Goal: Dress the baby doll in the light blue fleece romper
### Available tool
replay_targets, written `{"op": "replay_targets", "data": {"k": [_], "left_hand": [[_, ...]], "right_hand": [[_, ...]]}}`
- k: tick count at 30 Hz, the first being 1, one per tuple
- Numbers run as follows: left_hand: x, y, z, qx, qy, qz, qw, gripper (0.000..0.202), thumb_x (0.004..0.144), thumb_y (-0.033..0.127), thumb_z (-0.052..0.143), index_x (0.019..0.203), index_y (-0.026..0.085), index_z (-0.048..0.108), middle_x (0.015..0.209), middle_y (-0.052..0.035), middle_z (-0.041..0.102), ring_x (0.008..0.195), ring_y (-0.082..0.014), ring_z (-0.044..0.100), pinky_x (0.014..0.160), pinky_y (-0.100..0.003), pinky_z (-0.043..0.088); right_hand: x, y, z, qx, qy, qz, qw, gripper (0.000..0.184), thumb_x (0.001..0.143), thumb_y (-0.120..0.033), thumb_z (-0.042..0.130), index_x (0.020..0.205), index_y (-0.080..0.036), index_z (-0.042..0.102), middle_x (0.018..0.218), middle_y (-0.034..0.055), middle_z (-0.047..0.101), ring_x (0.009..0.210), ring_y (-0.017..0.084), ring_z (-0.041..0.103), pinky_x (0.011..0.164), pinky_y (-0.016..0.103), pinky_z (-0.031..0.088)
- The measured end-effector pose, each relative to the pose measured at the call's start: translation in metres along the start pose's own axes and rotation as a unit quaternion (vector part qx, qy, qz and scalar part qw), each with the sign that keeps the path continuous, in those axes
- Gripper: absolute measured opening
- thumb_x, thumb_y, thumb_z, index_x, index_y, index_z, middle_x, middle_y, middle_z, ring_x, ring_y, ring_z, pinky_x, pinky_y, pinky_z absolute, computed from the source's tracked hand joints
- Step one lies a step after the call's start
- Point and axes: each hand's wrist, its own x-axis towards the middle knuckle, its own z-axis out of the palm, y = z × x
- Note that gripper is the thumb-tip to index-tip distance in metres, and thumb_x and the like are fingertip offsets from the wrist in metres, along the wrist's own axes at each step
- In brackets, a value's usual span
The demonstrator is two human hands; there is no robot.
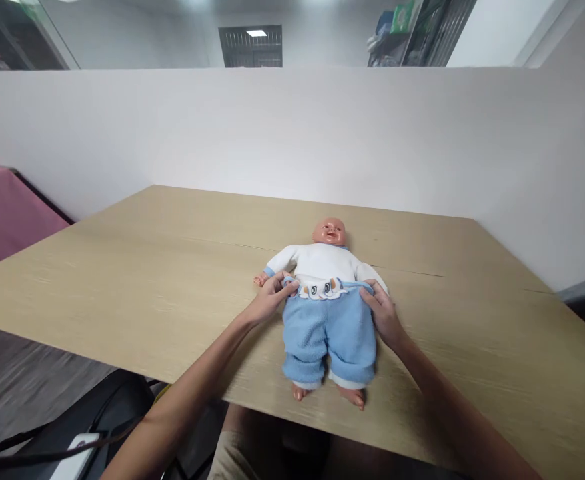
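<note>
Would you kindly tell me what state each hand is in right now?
Left hand: closed, holding the blue trousers at the waist.
Right hand: closed, holding the waist's opposite side.

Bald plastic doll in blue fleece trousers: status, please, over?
Left hand, right hand: each gripping waist of blue fleece trousers. Bald plastic doll: face-up on tan table. No obstruction seen at the waist.

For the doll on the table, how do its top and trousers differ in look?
The top is mostly white with a blue cuff showing; the trousers are mostly blue with white at the ankles.
The trousers have a white patch with dark eye-like marks at the waist; the top's visible chest is plain.
Both are on the doll.
</note>
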Motion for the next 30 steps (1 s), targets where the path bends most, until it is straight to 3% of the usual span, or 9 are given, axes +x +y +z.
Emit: {"op": "replay_targets", "data": {"k": [5, 9, 12, 15, 19, 22, 25, 30], "left_hand": [[0.022, 0.000, -0.018, 0.087, -0.062, -0.024, 0.994, 0.048, 0.098, 0.065, 0.067, 0.099, 0.018, 0.056, 0.083, 0.0017, 0.053, 0.077, -0.0142, 0.047, 0.070, -0.027, 0.036], [0.020, 0.021, -0.033, 0.204, -0.188, -0.033, 0.960, 0.045, 0.093, 0.061, 0.075, 0.100, 0.017, 0.068, 0.091, -0.0008, 0.060, 0.082, -0.0161, 0.052, 0.072, -0.027, 0.040], [0.027, 0.044, -0.040, 0.242, -0.261, -0.021, 0.934, 0.040, 0.088, 0.056, 0.081, 0.094, 0.018, 0.071, 0.095, -0.0021, 0.062, 0.089, -0.0190, 0.056, 0.079, -0.029, 0.043], [0.040, 0.058, -0.044, 0.190, -0.295, -0.012, 0.936, 0.033, 0.093, 0.049, 0.077, 0.094, 0.018, 0.067, 0.102, -0.0034, 0.061, 0.098, -0.0206, 0.056, 0.088, -0.030, 0.044], [0.055, 0.046, -0.041, 0.067, -0.262, -0.038, 0.962, 0.033, 0.094, 0.046, 0.078, 0.102, 0.020, 0.059, 0.088, 0.0024, 0.050, 0.080, -0.0140, 0.046, 0.073, -0.026, 0.036], [0.060, 0.022, -0.035, 0.016, -0.217, -0.041, 0.975, 0.046, 0.087, 0.048, 0.086, 0.109, 0.020, 0.056, 0.091, 0.0028, 0.051, 0.080, -0.0131, 0.046, 0.074, -0.025, 0.036], [0.060, -0.002, -0.031, 0.002, -0.161, -0.024, 0.987, 0.055, 0.081, 0.050, 0.090, 0.112, 0.018, 0.057, 0.102, -0.0010, 0.053, 0.094, -0.0159, 0.052, 0.085, -0.027, 0.040], [0.053, -0.025, -0.032, 0.057, -0.122, -0.036, 0.990, 0.055, 0.081, 0.053, 0.090, 0.112, 0.018, 0.061, 0.100, -0.0010, 0.054, 0.092, -0.0172, 0.052, 0.081, -0.026, 0.039]], "right_hand": [[0.006, -0.018, -0.010, -0.130, -0.078, -0.047, 0.987, 0.034, 0.102, -0.056, 0.061, 0.096, -0.022, 0.064, 0.086, 0.0000, 0.057, 0.082, 0.020, 0.053, 0.076, 0.030, 0.044], [0.004, -0.046, -0.011, -0.223, -0.129, -0.093, 0.962, 0.035, 0.103, -0.052, 0.062, 0.083, -0.023, 0.062, 0.082, 0.0019, 0.058, 0.080, 0.021, 0.052, 0.076, 0.033, 0.043], [0.015, -0.065, -0.006, -0.238, -0.177, -0.106, 0.949, 0.032, 0.101, -0.048, 0.066, 0.082, -0.023, 0.063, 0.084, 0.0026, 0.060, 0.081, 0.022, 0.054, 0.079, 0.034, 0.045], [0.031, -0.070, -0.001, -0.191, -0.189, -0.084, 0.959, 0.027, 0.101, -0.048, 0.066, 0.096, -0.022, 0.069, 0.092, 0.0032, 0.064, 0.086, 0.022, 0.057, 0.081, 0.033, 0.048], [0.045, -0.048, -0.002, -0.098, -0.143, -0.043, 0.984, 0.030, 0.097, -0.052, 0.070, 0.103, -0.023, 0.064, 0.091, 0.0005, 0.062, 0.087, 0.020, 0.059, 0.081, 0.030, 0.050], [0.042, -0.023, -0.005, -0.070, -0.091, -0.020, 0.993, 0.034, 0.094, -0.052, 0.075, 0.105, -0.025, 0.059, 0.094, -0.0007, 0.064, 0.090, 0.020, 0.063, 0.085, 0.030, 0.052], [0.032, -0.006, -0.008, -0.092, -0.067, -0.029, 0.993, 0.033, 0.095, -0.051, 0.075, 0.107, -0.025, 0.059, 0.100, 0.0015, 0.067, 0.096, 0.021, 0.066, 0.087, 0.031, 0.052], [0.025, 0.003, -0.013, -0.178, -0.088, -0.044, 0.979, 0.033, 0.102, -0.054, 0.065, 0.095, -0.022, 0.066, 0.087, 0.0012, 0.066, 0.082, 0.021, 0.060, 0.078, 0.031, 0.047]]}}
